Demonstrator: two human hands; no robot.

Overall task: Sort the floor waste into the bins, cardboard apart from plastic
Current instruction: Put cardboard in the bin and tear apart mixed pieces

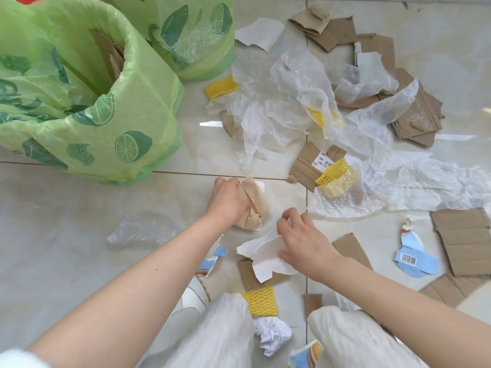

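Nearest me, my knees in pale trousers (225,338) frame a yellow foam net sleeve (261,300) and a crumpled white paper ball (272,337) on the tiled floor (79,235). Just beyond, my right hand (303,243) rests on a torn white card scrap (265,252); the thumb and curled fingers pinch its upper edge, and the scrap overlaps a brown cardboard strip (249,274). My left hand (228,200) grips a wad of tan cardboard (255,205), fingers wrapped round its left side so the wad sticks out to the right of my knuckles, touching the floor. A clear plastic film (143,229) lies left of that forearm. Further out, to the right, crumpled white plastic sheets (279,110) sprawl over brown cardboard pieces (417,118) and more yellow netting. At the far left stand two bins lined with green lemon-print bags; the nearer bin (87,123) holds upright cardboard, the farther bin (186,35) sits behind it.
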